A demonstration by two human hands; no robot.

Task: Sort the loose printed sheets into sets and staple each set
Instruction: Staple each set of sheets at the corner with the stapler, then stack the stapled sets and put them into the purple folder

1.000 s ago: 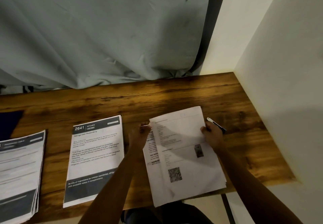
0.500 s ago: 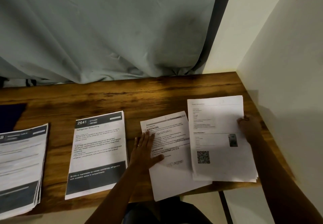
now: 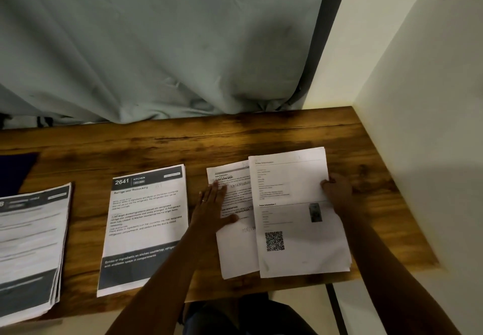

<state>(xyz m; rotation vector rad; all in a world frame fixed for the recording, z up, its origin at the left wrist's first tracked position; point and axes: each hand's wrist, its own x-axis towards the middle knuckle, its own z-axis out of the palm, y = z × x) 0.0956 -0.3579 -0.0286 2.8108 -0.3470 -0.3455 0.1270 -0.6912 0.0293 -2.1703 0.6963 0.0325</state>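
Note:
On the wooden desk [image 3: 183, 146] lie several piles of printed sheets. My right hand [image 3: 337, 189] grips the right edge of a pile with a QR code [image 3: 295, 219], which overlaps a white text sheet [image 3: 235, 245]. My left hand [image 3: 213, 208] presses flat on that text sheet, fingers straight. Left of it lies a "2641 Kitchen" set [image 3: 145, 227]. A thicker pile with dark bands [image 3: 28, 248] sits at the far left. No stapler is in view.
A grey curtain [image 3: 156, 47] hangs along the desk's back edge. A cream wall [image 3: 423, 125] closes the right side. A dark blue object [image 3: 15, 170] lies at the far left of the desk.
The QR pile moved right off the text sheet, then slid back left to overlap its right edge. My left hand came down flat on the text sheet and stays there.

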